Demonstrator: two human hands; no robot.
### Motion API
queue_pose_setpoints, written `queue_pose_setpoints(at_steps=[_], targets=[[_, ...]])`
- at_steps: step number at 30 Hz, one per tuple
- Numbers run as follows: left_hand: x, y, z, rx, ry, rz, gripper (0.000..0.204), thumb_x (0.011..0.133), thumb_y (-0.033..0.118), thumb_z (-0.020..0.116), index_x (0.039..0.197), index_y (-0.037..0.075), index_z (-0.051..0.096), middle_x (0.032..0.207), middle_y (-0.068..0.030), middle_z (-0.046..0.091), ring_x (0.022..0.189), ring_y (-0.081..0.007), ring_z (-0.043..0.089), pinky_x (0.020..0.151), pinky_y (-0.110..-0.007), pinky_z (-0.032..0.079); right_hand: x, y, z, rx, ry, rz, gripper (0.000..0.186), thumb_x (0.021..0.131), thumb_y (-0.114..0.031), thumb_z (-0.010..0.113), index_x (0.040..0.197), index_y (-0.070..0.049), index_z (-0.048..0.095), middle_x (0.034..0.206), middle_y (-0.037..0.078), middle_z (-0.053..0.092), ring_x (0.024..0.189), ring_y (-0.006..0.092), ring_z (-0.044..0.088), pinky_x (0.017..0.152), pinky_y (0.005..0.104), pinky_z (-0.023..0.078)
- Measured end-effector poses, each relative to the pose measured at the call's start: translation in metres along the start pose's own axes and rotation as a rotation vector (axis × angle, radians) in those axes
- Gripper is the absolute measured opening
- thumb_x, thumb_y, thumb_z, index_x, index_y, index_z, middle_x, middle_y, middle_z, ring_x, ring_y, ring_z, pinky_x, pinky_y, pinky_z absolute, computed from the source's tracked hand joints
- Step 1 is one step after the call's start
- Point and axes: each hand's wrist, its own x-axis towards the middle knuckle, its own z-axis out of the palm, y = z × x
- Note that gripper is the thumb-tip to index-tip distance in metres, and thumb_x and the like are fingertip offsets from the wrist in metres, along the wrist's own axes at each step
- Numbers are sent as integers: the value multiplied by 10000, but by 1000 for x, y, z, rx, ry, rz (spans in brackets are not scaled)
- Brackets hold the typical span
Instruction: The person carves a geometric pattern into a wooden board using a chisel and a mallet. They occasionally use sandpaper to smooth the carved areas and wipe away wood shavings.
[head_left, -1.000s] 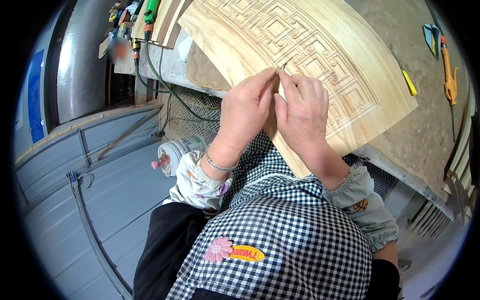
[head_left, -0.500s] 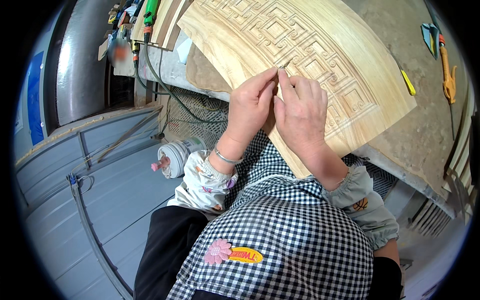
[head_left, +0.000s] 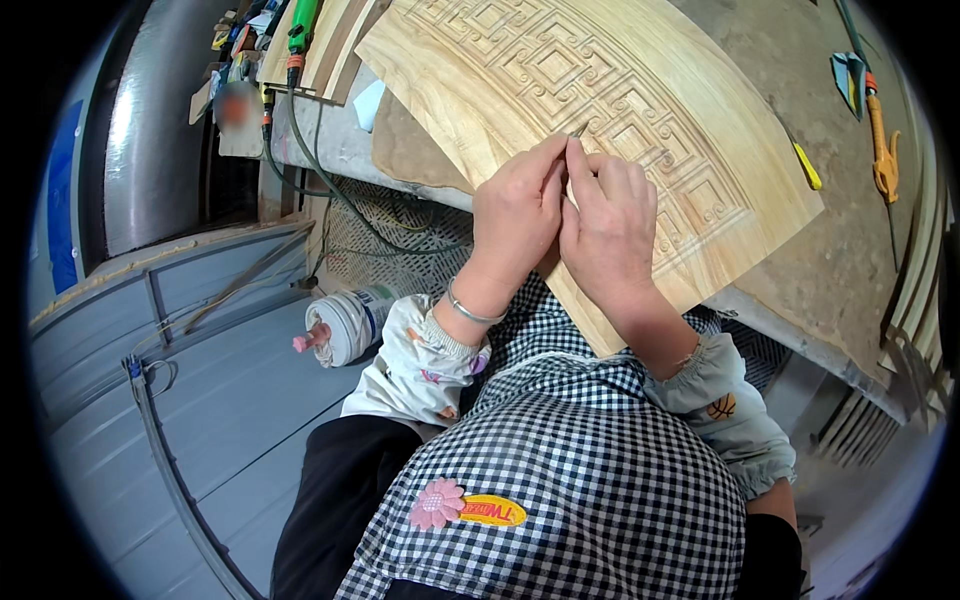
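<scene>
A pale wooden panel point(head_left: 450, 110) carved with a band of square scrollwork lies tilted on the workbench, its near corner reaching my apron. My left hand point(head_left: 517, 205) and my right hand point(head_left: 610, 225) meet over the carving, fingers closed together. From between their fingertips pokes the dark tip of a small pointed tool point(head_left: 579, 130), touching or just above a carved groove. The rest of the tool is hidden by my fingers, so its exact kind does not show.
On the bench point(head_left: 790, 265) to the right lie a yellow-handled cutter point(head_left: 807, 168) and an orange air blow gun point(head_left: 884, 150). At the far left a green tool point(head_left: 302, 25) rests by wooden strips, its hose point(head_left: 335, 190) hanging down. A white bucket point(head_left: 345, 325) stands below.
My left hand has shifted slightly right, closer against the right hand. The tool's tip has moved a little right and up along the carving.
</scene>
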Motion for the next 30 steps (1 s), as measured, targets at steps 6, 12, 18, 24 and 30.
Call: queue_pose_setpoints(at_steps=[6, 12, 18, 24, 30], targets=[[4, -19, -3, -290, -61, -87, 218, 946, 121, 715, 1153, 83, 772, 966, -148, 767, 858, -330, 746, 714, -392, 590, 1, 0, -7, 44, -24, 8, 499, 851, -110, 725, 1333, 6, 669, 1085, 81, 631, 1025, 282, 585, 877, 427, 451], [7, 0, -34, 162, -165, 82, 306, 925, 45, 704, 1222, 86, 765, 944, -117, 757, 821, -276, 751, 712, -352, 597, -2, 4, -7, 136, 3, -57, 461, 848, -79, 724, 1300, 5, 688, 1051, 81, 635, 993, 277, 595, 861, 412, 478], [21, 12, -37, 388, -224, 159, 238, 933, 117, 709, 1163, 129, 768, 826, -69, 701, 722, -283, 712, 601, -383, 556, 0, 0, -6, 90, 16, -8, 473, 841, -68, 708, 1307, 5, 680, 1044, 80, 630, 985, 273, 594, 870, 417, 478], [48, 26, -55, 450, -404, 188, 232, 954, 126, 677, 1161, 91, 774, 934, -123, 764, 795, -308, 735, 699, -374, 580, 1, 1, -7, 140, 12, 7, 469, 843, -80, 705, 1306, -17, 674, 1041, 79, 627, 986, 279, 595, 867, 423, 477], [38, 25, -55, 47, -428, -205, 280, 989, 82, 669, 1251, 37, 756, 1030, -120, 802, 879, -135, 738, 783, -283, 571, -1, -2, -14, 184, 56, 72, 439, 872, -110, 718, 1306, -53, 685, 1060, 71, 651, 982, 265, 611, 923, 406, 445]])
